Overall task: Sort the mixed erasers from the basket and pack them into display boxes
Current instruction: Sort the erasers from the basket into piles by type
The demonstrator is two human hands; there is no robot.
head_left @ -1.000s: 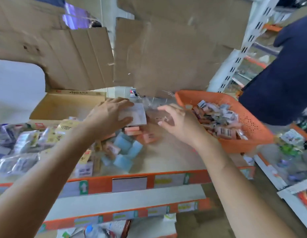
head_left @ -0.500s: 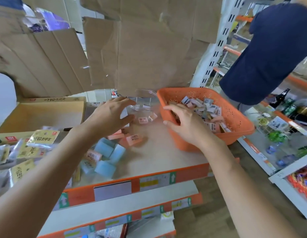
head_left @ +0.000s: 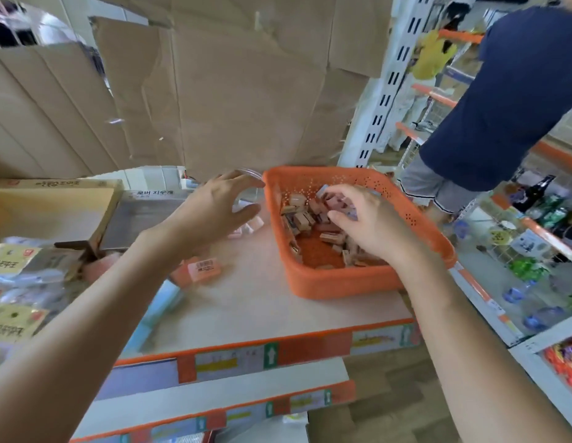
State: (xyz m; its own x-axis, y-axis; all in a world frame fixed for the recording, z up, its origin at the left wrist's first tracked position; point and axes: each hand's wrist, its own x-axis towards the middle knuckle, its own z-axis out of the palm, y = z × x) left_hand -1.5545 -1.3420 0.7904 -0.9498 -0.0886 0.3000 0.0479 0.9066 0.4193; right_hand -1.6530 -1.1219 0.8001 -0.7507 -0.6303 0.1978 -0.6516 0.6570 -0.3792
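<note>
Our left hand (head_left: 211, 209) arches with fingers spread around a clear tub (head_left: 250, 187); we cannot tell if it grips. A pink eraser (head_left: 204, 267) lies on the shelf (head_left: 262, 302) beneath our wrist. Further right, the orange basket (head_left: 342, 282) holds the erasers (head_left: 302, 219), and our right hand (head_left: 371, 222) pinches a few.

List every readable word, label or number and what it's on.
"로버 지우개": flap of the grey display box.
Pink eraser: barcode label, too blurred.
Yellow packets: print blurred.
Shelf-edge tags: blurred, apart from white up-arrows.
Cardboard box: red print, unreadable.
</note>
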